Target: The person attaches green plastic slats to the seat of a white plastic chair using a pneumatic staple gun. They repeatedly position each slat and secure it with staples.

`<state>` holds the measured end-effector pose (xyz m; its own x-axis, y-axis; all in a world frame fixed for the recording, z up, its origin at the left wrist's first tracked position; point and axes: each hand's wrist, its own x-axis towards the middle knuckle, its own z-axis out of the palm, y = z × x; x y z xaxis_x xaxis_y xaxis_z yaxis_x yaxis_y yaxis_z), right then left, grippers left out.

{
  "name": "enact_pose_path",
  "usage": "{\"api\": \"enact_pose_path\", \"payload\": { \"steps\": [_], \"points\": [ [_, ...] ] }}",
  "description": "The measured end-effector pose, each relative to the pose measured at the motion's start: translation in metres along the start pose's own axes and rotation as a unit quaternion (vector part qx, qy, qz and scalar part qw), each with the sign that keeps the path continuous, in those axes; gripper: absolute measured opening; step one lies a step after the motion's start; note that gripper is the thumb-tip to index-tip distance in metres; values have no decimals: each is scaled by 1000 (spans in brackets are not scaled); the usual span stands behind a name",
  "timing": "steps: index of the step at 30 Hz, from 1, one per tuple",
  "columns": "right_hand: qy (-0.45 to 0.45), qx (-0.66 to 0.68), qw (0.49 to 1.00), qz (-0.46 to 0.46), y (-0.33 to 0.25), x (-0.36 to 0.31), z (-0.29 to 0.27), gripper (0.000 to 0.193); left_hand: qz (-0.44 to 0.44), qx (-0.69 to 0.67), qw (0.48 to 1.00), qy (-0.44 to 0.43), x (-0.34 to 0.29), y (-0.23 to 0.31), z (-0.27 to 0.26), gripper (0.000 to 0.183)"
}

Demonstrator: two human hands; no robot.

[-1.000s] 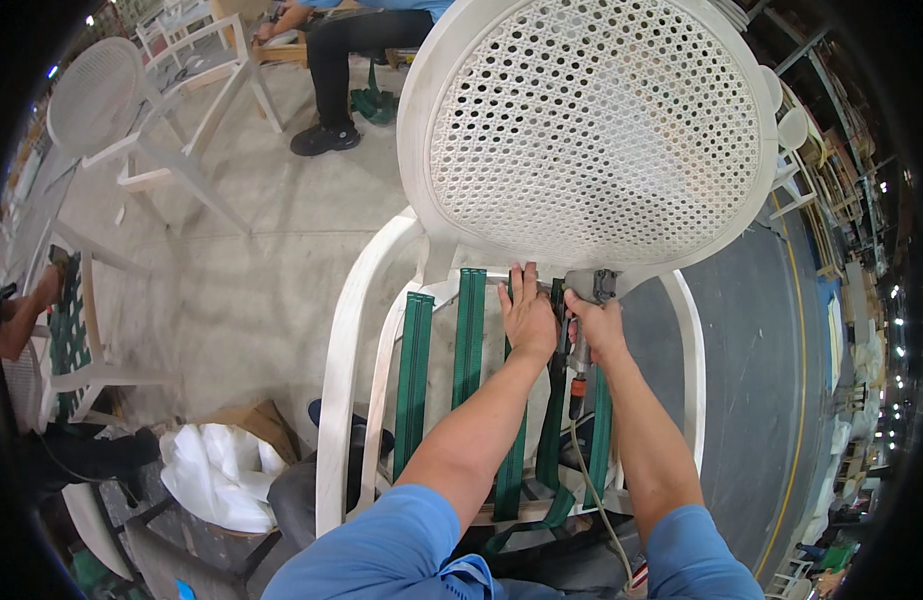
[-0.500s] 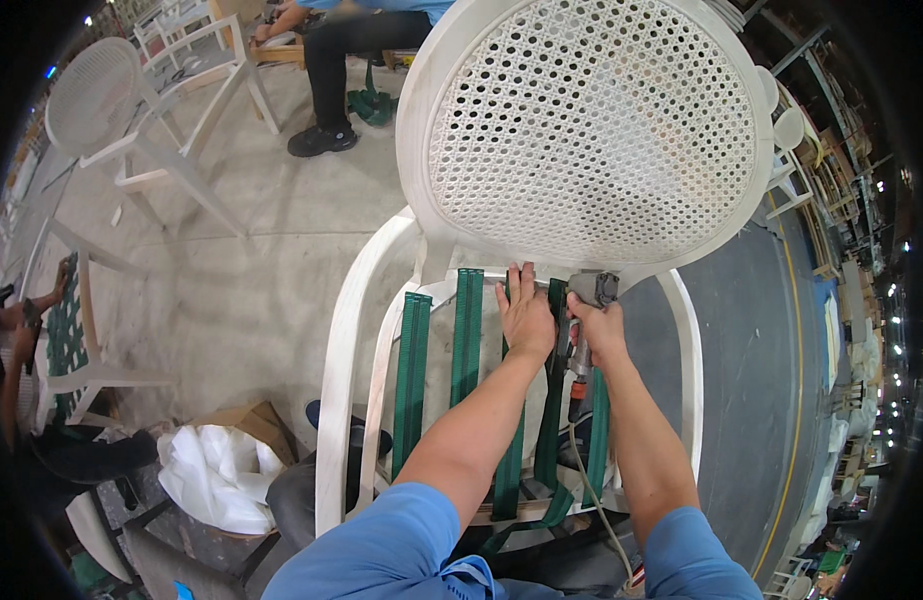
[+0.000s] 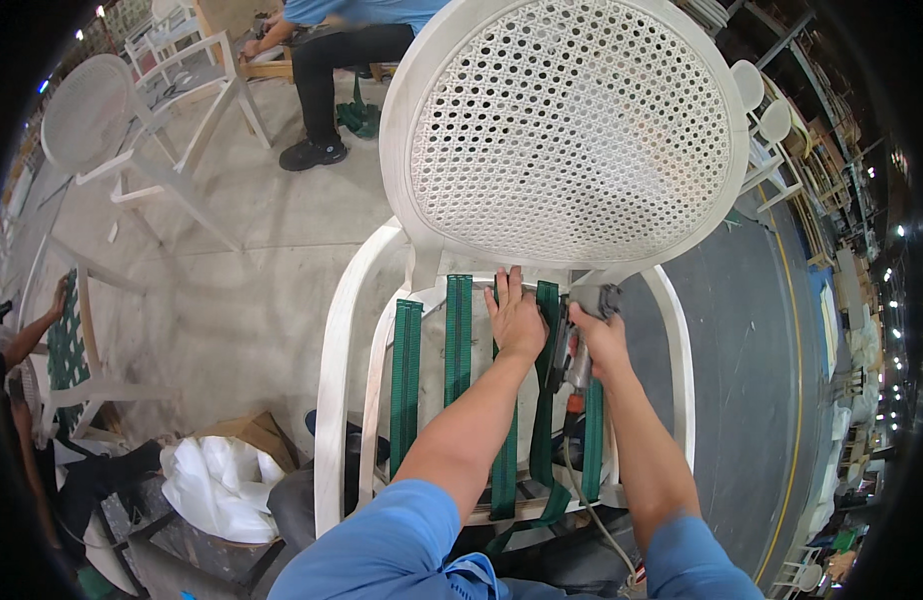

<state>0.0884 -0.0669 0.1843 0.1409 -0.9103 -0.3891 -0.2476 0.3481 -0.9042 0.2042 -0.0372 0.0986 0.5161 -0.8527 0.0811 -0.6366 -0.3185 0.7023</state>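
In front of me stands a white chair frame [image 3: 334, 400] with a round woven cane back [image 3: 572, 140]. Several dark green webbing straps [image 3: 459, 335] run across its seat opening, fixed at the back rail. My left hand [image 3: 519, 325] lies on the back rail over one strap, fingers extended and slightly apart. Just right of it, my right hand [image 3: 604, 342] grips a grey pneumatic staple gun [image 3: 594, 298], beside another strap [image 3: 546, 370]. From the orange fitting at its handle, an air hose [image 3: 574, 452] runs down toward my lap.
Another white chair [image 3: 162, 160] stands at the far left. A co-worker sits at the top, a dark shoe [image 3: 313, 153] on the floor. At the left edge another person's hand touches green webbing [image 3: 70, 345]. A box with white wrapping [image 3: 217, 485] stands lower left.
My right hand has shifted the staple gun slightly right, away from the strap's end, leaving that end in view. My left hand stays on the rail. The whole view has shifted a little.
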Motion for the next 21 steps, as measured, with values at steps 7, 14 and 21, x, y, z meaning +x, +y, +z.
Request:
{"api": "enact_pose_path", "payload": {
  "steps": [7, 14, 21],
  "points": [
    [-49, 75, 994, 67, -24, -168, -96, 32, -47, 34, 998, -19, -1, -6, -11, 41],
    [116, 83, 990, 15, 1, -337, -279, 44, -117, 60, 991, -25, 13, 40, -18, 42],
    [203, 153, 965, 56, 86, -401, -384, 57, -318, -410, 851, -77, -20, 39, -26, 31]
  ]
}}
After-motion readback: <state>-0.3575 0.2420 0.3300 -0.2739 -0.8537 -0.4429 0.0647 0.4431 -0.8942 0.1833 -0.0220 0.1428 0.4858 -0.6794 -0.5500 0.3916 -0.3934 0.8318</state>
